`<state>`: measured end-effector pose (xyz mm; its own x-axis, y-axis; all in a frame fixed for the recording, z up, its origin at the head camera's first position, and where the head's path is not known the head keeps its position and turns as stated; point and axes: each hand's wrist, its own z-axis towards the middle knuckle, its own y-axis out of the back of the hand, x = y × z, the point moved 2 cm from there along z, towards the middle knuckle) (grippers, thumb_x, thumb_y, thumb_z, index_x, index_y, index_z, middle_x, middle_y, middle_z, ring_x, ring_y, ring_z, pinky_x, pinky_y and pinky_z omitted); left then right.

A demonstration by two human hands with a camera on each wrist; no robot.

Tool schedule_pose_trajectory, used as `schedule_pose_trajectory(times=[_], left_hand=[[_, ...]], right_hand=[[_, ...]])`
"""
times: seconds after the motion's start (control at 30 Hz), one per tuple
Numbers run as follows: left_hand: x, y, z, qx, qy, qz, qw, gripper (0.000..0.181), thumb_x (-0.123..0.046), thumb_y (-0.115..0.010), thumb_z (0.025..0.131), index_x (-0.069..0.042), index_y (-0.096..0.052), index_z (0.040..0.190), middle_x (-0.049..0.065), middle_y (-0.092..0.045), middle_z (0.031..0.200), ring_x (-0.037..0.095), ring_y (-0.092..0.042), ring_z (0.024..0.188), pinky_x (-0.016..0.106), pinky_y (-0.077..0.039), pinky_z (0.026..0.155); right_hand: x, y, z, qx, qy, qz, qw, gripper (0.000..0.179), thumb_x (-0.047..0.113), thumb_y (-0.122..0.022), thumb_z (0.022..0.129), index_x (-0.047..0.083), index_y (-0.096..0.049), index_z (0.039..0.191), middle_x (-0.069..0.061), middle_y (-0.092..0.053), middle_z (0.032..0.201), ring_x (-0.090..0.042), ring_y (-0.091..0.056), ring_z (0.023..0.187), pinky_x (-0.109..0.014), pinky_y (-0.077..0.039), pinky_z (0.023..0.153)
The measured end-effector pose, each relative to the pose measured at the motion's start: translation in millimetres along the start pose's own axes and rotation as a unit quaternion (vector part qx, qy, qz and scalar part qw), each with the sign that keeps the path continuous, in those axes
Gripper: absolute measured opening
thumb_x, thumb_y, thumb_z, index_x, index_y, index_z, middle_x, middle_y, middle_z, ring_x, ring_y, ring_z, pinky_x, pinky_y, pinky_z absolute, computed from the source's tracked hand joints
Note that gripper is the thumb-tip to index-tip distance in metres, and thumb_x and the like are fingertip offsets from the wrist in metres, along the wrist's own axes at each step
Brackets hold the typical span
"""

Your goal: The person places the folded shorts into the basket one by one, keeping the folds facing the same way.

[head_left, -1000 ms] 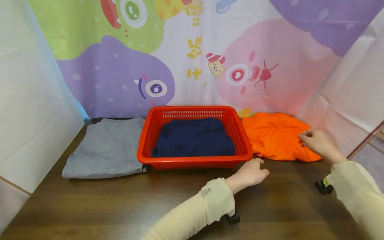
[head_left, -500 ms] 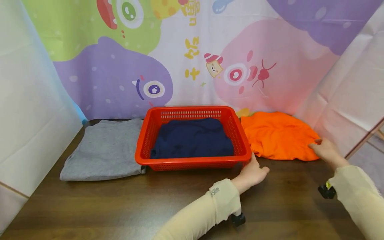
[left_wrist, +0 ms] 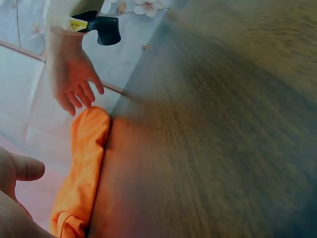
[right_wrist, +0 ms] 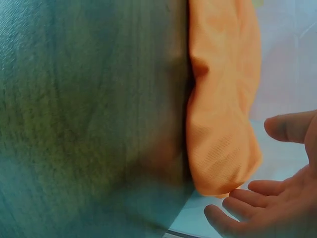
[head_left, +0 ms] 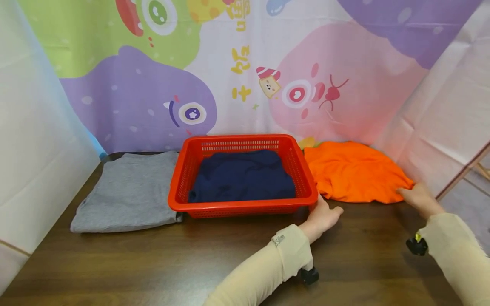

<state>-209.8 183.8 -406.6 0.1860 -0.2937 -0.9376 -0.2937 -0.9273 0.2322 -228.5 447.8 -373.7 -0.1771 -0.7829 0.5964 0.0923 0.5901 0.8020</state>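
Note:
A folded orange cloth (head_left: 352, 172) lies on the table to the right of the red basket (head_left: 245, 205). My right hand (head_left: 421, 200) is at its right end. In the right wrist view that hand's fingers (right_wrist: 247, 198) are extended, right at the cloth's tip, with the thumb held apart. My left hand (head_left: 321, 217) is by the basket's front right corner, near the cloth's left end; its fingertips are hidden there in the head view. The left wrist view shows its thumb (left_wrist: 29, 168) sticking out straight. Inside the basket lies a dark navy cloth (head_left: 245, 176).
A folded grey cloth (head_left: 130, 193) lies to the left of the basket on the brown wooden table (head_left: 145, 263). Behind stands a cartoon-printed curtain (head_left: 237, 114), with a pale side panel (head_left: 34, 140) on the left and another on the right.
My right hand has moved rightward and down from above the orange cloth to its right end. The left hand has shifted slightly, its fingers now behind the basket's corner. The head view has turned slightly right.

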Motion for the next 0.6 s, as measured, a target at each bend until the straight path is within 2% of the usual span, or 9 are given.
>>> schedule_pose_trajectory(times=[0.1, 0.23, 0.27, 0.37, 0.47, 0.53, 0.6], left_hand=[[0.7, -0.3, 3.5, -0.009, -0.005, -0.023, 0.9997, 0.087, -0.024, -0.062, 0.081, -0.011, -0.006, 0.146, 0.002, -0.012, 0.151, 0.014, -0.015, 0.137, 0.033, -0.02, 0.11], [1.9, 0.3, 5.9, -0.024, 0.01, -0.044, 0.9987, 0.084, -0.022, -0.064, 0.081, -0.008, -0.012, 0.145, 0.005, -0.018, 0.149, 0.016, -0.02, 0.134, 0.034, -0.021, 0.109], [2.4, 0.4, 6.6, -0.027, 0.014, -0.049, 0.9983, 0.083, -0.022, -0.064, 0.081, -0.007, -0.013, 0.144, 0.006, -0.019, 0.148, 0.017, -0.021, 0.134, 0.035, -0.021, 0.109], [3.1, 0.9, 8.1, -0.026, 0.015, -0.072, 0.997, 0.085, -0.02, -0.064, 0.08, -0.007, -0.011, 0.144, 0.007, -0.014, 0.149, 0.018, -0.017, 0.135, 0.036, -0.018, 0.11], [3.6, 1.1, 10.7, -0.021, 0.007, -0.083, 0.9963, 0.087, -0.018, -0.064, 0.079, -0.008, -0.009, 0.145, 0.007, -0.009, 0.15, 0.017, -0.013, 0.136, 0.036, -0.015, 0.111], [3.8, 1.5, 12.3, -0.019, 0.005, -0.085, 0.9962, 0.088, -0.018, -0.065, 0.079, -0.009, -0.009, 0.145, 0.006, -0.008, 0.15, 0.016, -0.012, 0.136, 0.036, -0.014, 0.111], [4.3, 1.6, 13.9, -0.013, 0.007, -0.088, 0.996, 0.086, -0.018, -0.065, 0.079, -0.009, -0.011, 0.145, 0.005, -0.011, 0.15, 0.017, -0.014, 0.135, 0.037, -0.015, 0.11]], right_hand=[[-1, -5, 0.2, 0.012, 0.0, 0.014, 0.9998, 0.054, 0.018, -0.047, 0.088, -0.029, -0.038, 0.113, -0.041, -0.046, 0.105, -0.039, -0.049, 0.088, -0.036, -0.042, 0.074], [-2, -9, 1.0, 0.02, -0.001, 0.03, 0.9994, 0.058, 0.021, -0.046, 0.089, -0.027, -0.032, 0.12, -0.044, -0.039, 0.116, -0.047, -0.043, 0.101, -0.049, -0.038, 0.084], [-3, -10, 2.2, 0.021, 0.005, 0.029, 0.9993, 0.058, 0.021, -0.046, 0.09, -0.026, -0.032, 0.122, -0.043, -0.039, 0.117, -0.044, -0.044, 0.101, -0.045, -0.039, 0.083], [-5, -14, 6.3, 0.019, 0.043, 0.045, 0.9979, 0.056, 0.018, -0.048, 0.091, -0.024, -0.031, 0.125, -0.041, -0.04, 0.12, -0.018, -0.053, 0.094, -0.027, -0.042, 0.08], [-6, -17, 9.1, 0.008, 0.085, 0.059, 0.9946, 0.052, 0.013, -0.051, 0.09, -0.023, -0.034, 0.123, -0.037, -0.047, 0.116, 0.012, -0.045, 0.08, -0.009, -0.038, 0.068], [-8, -18, 9.9, 0.003, 0.095, 0.066, 0.9932, 0.05, 0.01, -0.051, 0.089, -0.025, -0.035, 0.121, -0.037, -0.048, 0.114, 0.019, -0.04, 0.076, -0.006, -0.037, 0.065], [-9, -18, 10.7, 0.005, 0.088, 0.06, 0.9943, 0.051, 0.012, -0.051, 0.089, -0.025, -0.035, 0.12, -0.038, -0.048, 0.113, 0.016, -0.041, 0.076, -0.007, -0.037, 0.065]])
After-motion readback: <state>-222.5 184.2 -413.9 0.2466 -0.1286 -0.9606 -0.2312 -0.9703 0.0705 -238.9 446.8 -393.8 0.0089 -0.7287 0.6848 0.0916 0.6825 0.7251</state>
